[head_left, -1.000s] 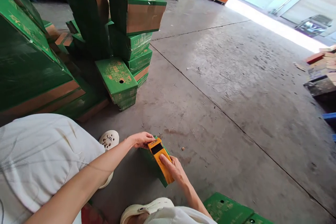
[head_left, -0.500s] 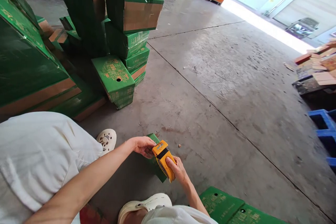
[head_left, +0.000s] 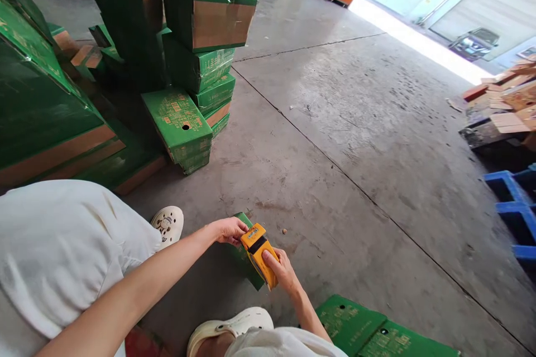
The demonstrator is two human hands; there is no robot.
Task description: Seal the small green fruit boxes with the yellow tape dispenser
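My right hand (head_left: 281, 269) is wrapped around a yellow tape dispenser (head_left: 260, 254) with a dark band across it, the thumb lying on its top face. My left hand (head_left: 231, 230) is at the dispenser's far end, its fingers pinched together; what lies between the fingertips is too small to make out. Below both hands a narrow green box (head_left: 253, 278) stands near the floor, mostly hidden by the hands and the dispenser.
Green cartons are stacked at the left, with a lower carton (head_left: 178, 117) in front of the pile. More green cartons (head_left: 355, 321) lie at the bottom right. Blue crates (head_left: 516, 213) and flattened cardboard (head_left: 506, 103) line the right edge. White clogs (head_left: 167, 223) are on my feet.
The view has shifted slightly, so the surroundings sit a little farther left. Both hands stay at the tape dispenser, which has tilted only slightly.
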